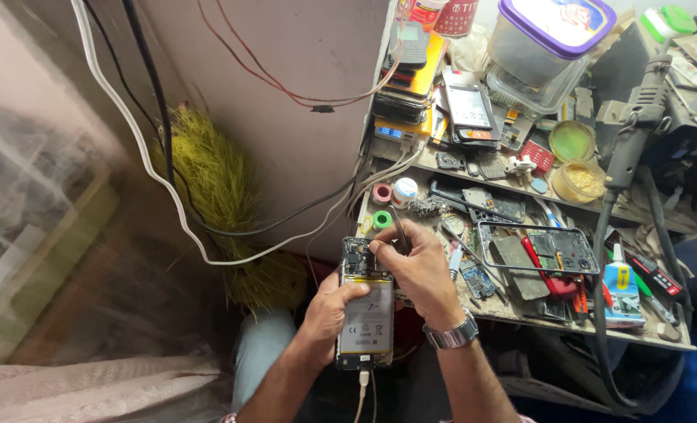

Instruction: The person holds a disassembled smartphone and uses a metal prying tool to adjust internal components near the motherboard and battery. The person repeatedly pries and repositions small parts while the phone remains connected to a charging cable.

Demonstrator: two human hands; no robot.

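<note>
**Tweezers in an opened phone, cable still plugged**

While my left hand (329, 309) cups the opened phone (365, 305) from its left edge, thumb lying across the pale battery (367, 317), my right hand (419, 270) is pinched shut on dark tweezers (399, 229). Tips sit down on the exposed board at the phone's 12 o'clock end. Both hands closed: left wrapped on the phone body, right clamped on the tool. Phone is held in the air over my lap, at the counter's (521, 313) 9 o'clock edge, not resting on it.

A white cable (362, 388) is plugged in at the phone's 6 o'clock end and hangs down.

Around it: empty phone frame (538, 251) at 3 o'clock of my right hand, small glue bottle (621, 286) further out the same way, tape rolls (381, 205) at 12 o'clock, stacked phones (411, 70) on the shelf above, plastic tub with purple rim (548, 39) at 1 o'clock. Wristwatch (452, 337) on my right wrist.

Risks, as I judge them:
- Metal tips could bridge contacts if the cable is live; cannot tell whether it is.
- Unsupported phone may tilt under tweezer pressure, so the tips skid across the board.
- Thumb pressing the battery could dent it.
- Any tiny part lifted could drop to the floor and vanish.
- Hanging cable may snag my knee and jerk the phone.
</note>
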